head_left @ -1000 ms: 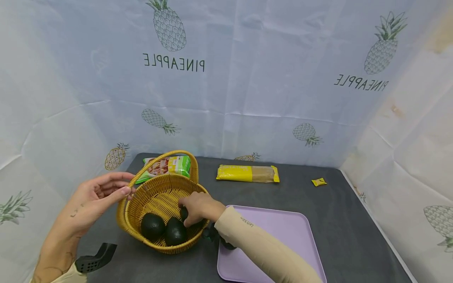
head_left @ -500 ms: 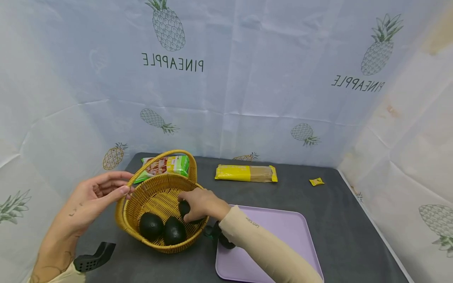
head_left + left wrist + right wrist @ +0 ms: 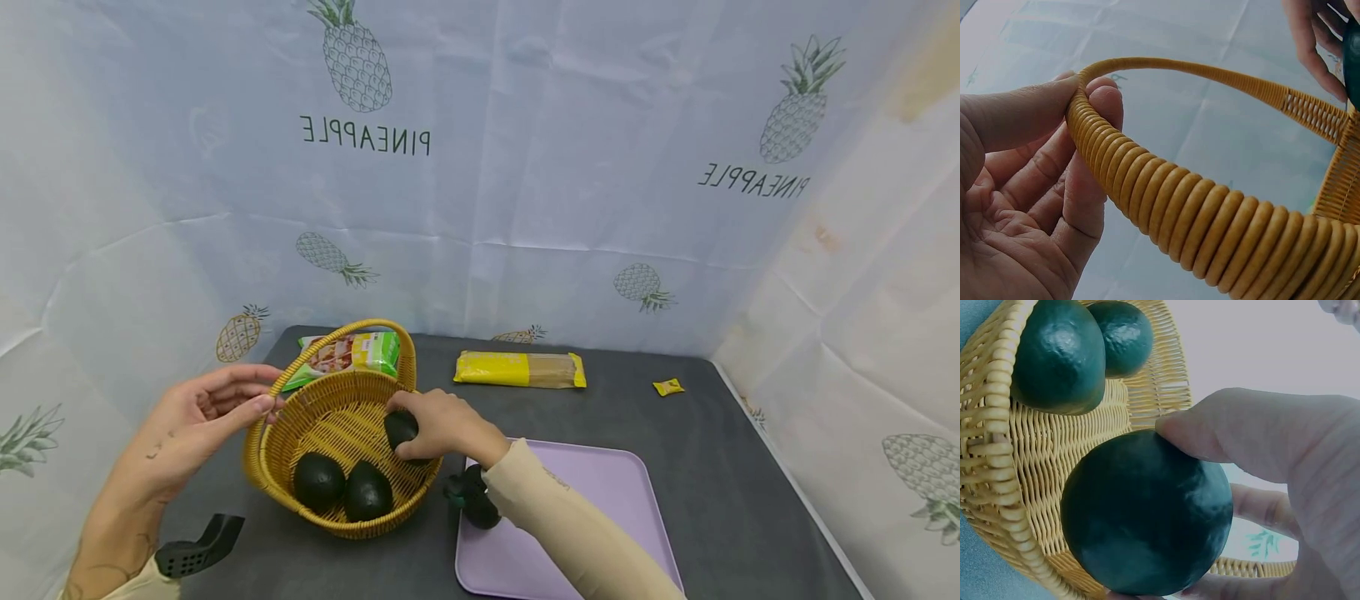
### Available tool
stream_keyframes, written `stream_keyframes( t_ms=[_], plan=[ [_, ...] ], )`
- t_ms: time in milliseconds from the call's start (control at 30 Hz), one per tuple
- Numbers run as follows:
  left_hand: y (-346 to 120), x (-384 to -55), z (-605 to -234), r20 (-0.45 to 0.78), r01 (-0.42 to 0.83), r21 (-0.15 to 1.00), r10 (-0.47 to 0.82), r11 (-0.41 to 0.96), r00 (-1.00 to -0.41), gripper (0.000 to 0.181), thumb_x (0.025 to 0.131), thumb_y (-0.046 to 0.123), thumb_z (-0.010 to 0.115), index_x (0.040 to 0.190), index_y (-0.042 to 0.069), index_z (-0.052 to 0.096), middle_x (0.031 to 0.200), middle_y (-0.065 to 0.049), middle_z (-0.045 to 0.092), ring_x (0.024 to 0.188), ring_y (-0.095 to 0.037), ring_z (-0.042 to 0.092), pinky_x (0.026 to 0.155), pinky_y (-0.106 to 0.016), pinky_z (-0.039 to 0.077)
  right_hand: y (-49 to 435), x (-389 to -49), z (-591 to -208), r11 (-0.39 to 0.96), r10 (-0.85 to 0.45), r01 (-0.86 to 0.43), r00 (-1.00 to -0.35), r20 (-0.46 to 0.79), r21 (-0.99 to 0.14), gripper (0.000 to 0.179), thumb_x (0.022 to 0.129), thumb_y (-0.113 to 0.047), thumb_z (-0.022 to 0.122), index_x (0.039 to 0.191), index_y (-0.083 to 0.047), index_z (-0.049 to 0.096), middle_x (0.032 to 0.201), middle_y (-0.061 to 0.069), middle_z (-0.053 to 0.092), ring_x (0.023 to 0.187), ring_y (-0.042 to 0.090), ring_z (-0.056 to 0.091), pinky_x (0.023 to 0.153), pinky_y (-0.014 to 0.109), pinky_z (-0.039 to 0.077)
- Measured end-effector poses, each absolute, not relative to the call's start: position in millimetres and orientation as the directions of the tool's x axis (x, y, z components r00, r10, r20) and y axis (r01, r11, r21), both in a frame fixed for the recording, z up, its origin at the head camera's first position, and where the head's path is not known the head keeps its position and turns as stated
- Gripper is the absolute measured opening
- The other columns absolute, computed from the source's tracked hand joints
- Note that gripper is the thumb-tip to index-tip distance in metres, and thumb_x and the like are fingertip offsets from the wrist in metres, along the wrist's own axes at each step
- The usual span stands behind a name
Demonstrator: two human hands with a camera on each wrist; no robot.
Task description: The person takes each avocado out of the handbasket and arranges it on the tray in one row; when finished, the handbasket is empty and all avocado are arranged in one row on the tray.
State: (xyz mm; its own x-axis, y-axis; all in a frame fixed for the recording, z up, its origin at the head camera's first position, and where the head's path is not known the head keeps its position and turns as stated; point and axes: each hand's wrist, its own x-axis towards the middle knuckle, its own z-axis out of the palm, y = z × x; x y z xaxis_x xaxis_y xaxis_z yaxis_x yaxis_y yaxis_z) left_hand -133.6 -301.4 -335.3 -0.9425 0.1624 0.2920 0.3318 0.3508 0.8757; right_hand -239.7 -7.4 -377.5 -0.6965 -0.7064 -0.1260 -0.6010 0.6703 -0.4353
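A yellow wicker basket (image 3: 352,392) with an arched handle (image 3: 1166,194) stands at the left of the table. My left hand (image 3: 210,412) pinches that handle between thumb and fingers on its left side. At the basket's right rim, my right hand (image 3: 442,425) grips a dark green avocado (image 3: 1147,515), thumb on one side and fingers round the other. Two more avocados lie in the front of the basket, a left one (image 3: 318,481) and a right one (image 3: 368,491). Another dark avocado (image 3: 481,511) sits on the lilac tray (image 3: 600,475), partly behind the right wrist's camera.
Behind the basket lies a green food packet (image 3: 382,352). A yellow noodle packet (image 3: 517,369) rests at the back middle of the dark table (image 3: 735,483), and a small yellow sachet (image 3: 667,387) at the back right. A pineapple-print curtain (image 3: 525,167) encloses the table.
My right hand has raised its avocado from the basket's bottom toward the right rim, drawing slightly back to the right. My left hand keeps its hold on the handle.
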Motion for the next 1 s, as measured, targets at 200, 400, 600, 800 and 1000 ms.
stream_keyframes(
  t_ms=[200,400,600,800,1000],
  plan=[
    [-300.8,-133.5,-335.7,0.288,0.328,0.873,0.162,0.36,-0.944,0.029,0.102,0.003,0.058,0.131,0.002,0.058,0.103,0.001,0.075,0.09,-0.013,0.074,0.077,-0.026,0.063,4.7,-239.4,-378.8,0.641,-0.705,-0.59,-0.706,-0.071,-0.492,0.052,0.089,-0.033,0.076,0.137,-0.026,0.058,0.113,-0.003,0.068,0.086,0.009,0.06,0.068,0.021,0.053],
    [-300.4,-133.8,-335.5,0.296,0.337,0.88,0.169,0.334,-0.94,0.029,0.102,0.001,0.058,0.131,0.001,0.059,0.103,0.001,0.075,0.091,-0.012,0.073,0.077,-0.026,0.063,23.8,-237.7,-375.2,0.634,-0.679,-0.564,-0.734,-0.032,-0.53,0.053,0.09,-0.033,0.075,0.139,-0.026,0.056,0.111,-0.002,0.068,0.08,0.009,0.06,0.066,0.023,0.053],
    [-301.3,-134.7,-335.4,0.299,0.34,0.894,0.177,0.292,-0.938,0.029,0.102,-0.001,0.057,0.131,0.001,0.059,0.102,0.0,0.075,0.09,-0.013,0.073,0.078,-0.027,0.063,44.7,-234.9,-369.5,0.642,-0.641,-0.558,-0.767,0.031,-0.525,0.055,0.09,-0.033,0.074,0.141,-0.024,0.055,0.124,0.0,0.068,0.09,0.012,0.062,0.078,0.029,0.055],
    [-301.6,-135.2,-335.8,0.299,0.335,0.902,0.169,0.272,-0.939,0.029,0.101,-0.001,0.058,0.13,0.001,0.06,0.101,-0.001,0.075,0.089,-0.013,0.074,0.077,-0.026,0.063,60.6,-231.0,-364.9,0.625,-0.6,-0.532,-0.795,0.084,-0.572,0.054,0.09,-0.033,0.074,0.14,-0.025,0.056,0.114,-0.004,0.068,0.087,0.012,0.063,0.073,0.028,0.056],
    [-301.5,-135.7,-336.4,0.295,0.332,0.901,0.167,0.278,-0.941,0.029,0.101,-0.001,0.058,0.13,0.001,0.06,0.101,-0.001,0.075,0.09,-0.013,0.074,0.077,-0.027,0.063,72.2,-226.7,-364.3,0.619,-0.557,-0.497,-0.824,0.106,-0.609,0.055,0.089,-0.033,0.074,0.14,-0.026,0.055,0.102,-0.004,0.069,0.079,0.011,0.062,0.067,0.027,0.056]
  ],
)
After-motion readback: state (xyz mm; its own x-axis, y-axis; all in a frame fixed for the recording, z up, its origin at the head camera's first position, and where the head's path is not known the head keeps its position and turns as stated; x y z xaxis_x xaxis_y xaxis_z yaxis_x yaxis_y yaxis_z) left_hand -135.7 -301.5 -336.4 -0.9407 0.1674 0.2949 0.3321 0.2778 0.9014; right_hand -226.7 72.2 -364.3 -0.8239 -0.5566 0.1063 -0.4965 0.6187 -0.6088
